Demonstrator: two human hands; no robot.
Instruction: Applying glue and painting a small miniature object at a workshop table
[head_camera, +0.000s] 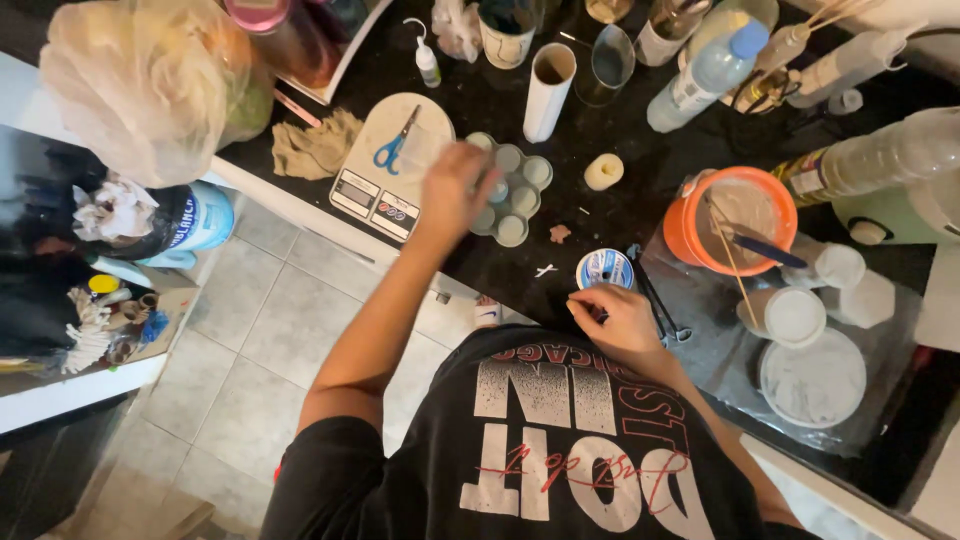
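My left hand (455, 192) is blurred over the left edge of a pale green round-cavity mould (520, 190) on the dark counter (600, 215); whether it holds anything cannot be told. My right hand (617, 318) rests at the counter's near edge with its fingers curled, just below a small round blue-and-white tin (604, 268). Nothing clear shows inside its fingers. A white kitchen scale (380, 190) with blue-handled scissors (395, 148) on it lies just left of the mould.
An orange bucket (700, 245) with sticks and a spatula stands right of the tin, beside white cups (792, 316) and a white disc (812, 380). A white tube (548, 92), a plastic bottle (708, 72), a glass (610, 60) and a tan cloth (315, 148) stand farther back. Tiled floor lies below left.
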